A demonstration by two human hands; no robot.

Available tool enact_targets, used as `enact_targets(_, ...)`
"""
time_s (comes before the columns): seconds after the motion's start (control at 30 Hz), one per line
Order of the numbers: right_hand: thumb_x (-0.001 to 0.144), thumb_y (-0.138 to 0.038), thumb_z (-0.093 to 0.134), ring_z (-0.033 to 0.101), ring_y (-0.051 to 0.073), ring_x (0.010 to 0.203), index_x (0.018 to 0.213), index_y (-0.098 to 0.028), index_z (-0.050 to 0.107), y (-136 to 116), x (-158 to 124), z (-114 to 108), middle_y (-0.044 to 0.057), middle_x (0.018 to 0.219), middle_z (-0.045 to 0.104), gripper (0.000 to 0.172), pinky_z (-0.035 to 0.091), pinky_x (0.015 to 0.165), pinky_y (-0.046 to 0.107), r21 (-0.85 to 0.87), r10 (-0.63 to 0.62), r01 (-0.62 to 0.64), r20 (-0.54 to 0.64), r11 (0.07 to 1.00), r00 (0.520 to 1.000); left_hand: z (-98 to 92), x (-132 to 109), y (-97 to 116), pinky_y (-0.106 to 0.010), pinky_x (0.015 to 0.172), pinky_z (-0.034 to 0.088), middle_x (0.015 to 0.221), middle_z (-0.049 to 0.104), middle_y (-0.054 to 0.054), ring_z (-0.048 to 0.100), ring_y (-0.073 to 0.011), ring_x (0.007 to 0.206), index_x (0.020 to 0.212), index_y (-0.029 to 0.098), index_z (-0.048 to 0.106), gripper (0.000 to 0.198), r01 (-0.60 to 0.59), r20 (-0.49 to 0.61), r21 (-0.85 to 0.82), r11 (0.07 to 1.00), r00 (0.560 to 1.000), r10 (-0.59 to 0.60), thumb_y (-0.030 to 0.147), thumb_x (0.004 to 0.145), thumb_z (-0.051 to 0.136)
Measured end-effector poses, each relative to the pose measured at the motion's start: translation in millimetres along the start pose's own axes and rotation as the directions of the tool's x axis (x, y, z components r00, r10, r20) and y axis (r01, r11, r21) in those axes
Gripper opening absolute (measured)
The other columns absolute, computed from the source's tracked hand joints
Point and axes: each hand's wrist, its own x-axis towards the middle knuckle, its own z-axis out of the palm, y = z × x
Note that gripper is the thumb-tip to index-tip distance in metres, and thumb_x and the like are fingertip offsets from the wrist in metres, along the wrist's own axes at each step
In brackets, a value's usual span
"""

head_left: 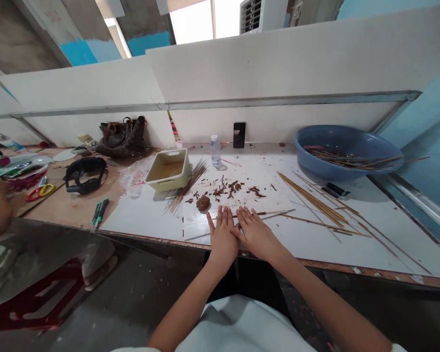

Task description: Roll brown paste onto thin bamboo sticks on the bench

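The left hand (223, 235) and right hand (255, 233) lie flat and open, holding nothing; a careless sweep could knock the loose bamboo sticks (311, 204) off the bench edge (352, 270).

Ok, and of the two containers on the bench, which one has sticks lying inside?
The blue basin at the far right end: thin sticks lie inside it. The cream plastic tray near the plastic bottle shows no sticks inside.

Your left hand (223, 234) and right hand (255, 233) lie flat, fingers spread. Brown lump (203, 203) sits just far-left of your left hand, loose brown crumbs (227, 189) beyond it. Thin bamboo sticks (311, 205) lie fanned to the right; one thin stick (267, 213) runs just past your right fingertips.
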Motion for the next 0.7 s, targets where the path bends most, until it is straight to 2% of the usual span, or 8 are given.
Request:
enact_targets(0.1,0.117,-0.066,0.017,0.028,0.032,0.172,0.173,0.001,0.037,-2,-1,1,0.024,0.18,0.033,0.089,0.021,0.142,0.053,0.001,0.004,-0.004,-0.01,1.0,1.0,-0.7,-2,0,-0.072,0.14,0.006,0.182,0.033,-0.015,0.02,-0.0343,0.175,0.174,0.015,0.041,0.062,-0.015,0.002,0.006,1.0,1.0,0.015,0.038,0.116,0.037)
enact_targets(0.27,0.119,-0.062,0.019,0.029,0.031,0.172,0.174,-0.001,0.035,-2,-22,10,0.022,0.18,0.032,0.084,0.023,0.142,0.053,0.02,-0.056,0.057,-0.061,0.998,0.997,-0.3,-22,1,-0.072,0.141,0.007,0.179,0.041,-0.014,0.024,-0.0343,0.174,0.173,0.018,0.045,0.06,-0.051,-0.04,0.031,0.998,0.998,0.052,0.04,0.117,0.038)
enact_targets(0.37,0.119,-0.061,0.022,0.029,0.032,0.172,0.176,-0.002,0.031,14,-31,5,0.024,0.18,0.033,0.083,0.026,0.141,0.057,0.019,-0.046,0.049,-0.118,0.999,0.992,-5.9,-23,2,-0.07,0.141,0.012,0.178,0.041,-0.014,0.026,-0.0328,0.173,0.172,0.014,0.046,0.06,-0.027,-0.048,0.022,0.999,0.998,0.028,0.039,0.118,0.035)
enact_targets(0.5,0.119,-0.06,0.023,0.032,0.037,0.17,0.176,0.001,0.027,44,-41,-3,0.027,0.178,0.035,0.084,0.027,0.139,0.062,-0.028,0.014,-0.021,-0.216,0.999,0.976,-13.5,-20,7,-0.065,0.142,0.017,0.178,0.043,-0.015,0.03,-0.0298,0.172,0.171,0.011,0.047,0.061,-0.007,-0.071,0.005,1.0,0.997,0.007,0.039,0.119,0.031)
enact_targets(0.6,0.119,-0.058,0.025,0.035,0.035,0.169,0.179,-0.005,0.024,55,-50,-2,0.024,0.178,0.038,0.08,0.029,0.139,0.063,-0.048,-0.021,0.01,-0.224,0.999,0.974,-12.2,-18,14,-0.061,0.143,0.017,0.176,0.046,-0.015,0.033,-0.0282,0.171,0.17,0.01,0.047,0.061,-0.06,-0.087,-0.006,0.998,0.994,0.059,0.038,0.119,0.032)
enact_targets(0.7,0.119,-0.057,0.028,0.036,0.034,0.169,0.179,-0.006,0.025,51,-52,3,0.023,0.178,0.038,0.078,0.03,0.139,0.06,-0.057,-0.072,0.063,-0.184,0.996,0.98,-5.6,-16,22,-0.061,0.143,0.017,0.177,0.045,-0.016,0.037,-0.0273,0.169,0.172,0.01,0.044,0.06,-0.143,-0.072,-0.046,0.989,0.988,0.139,0.035,0.118,0.032)
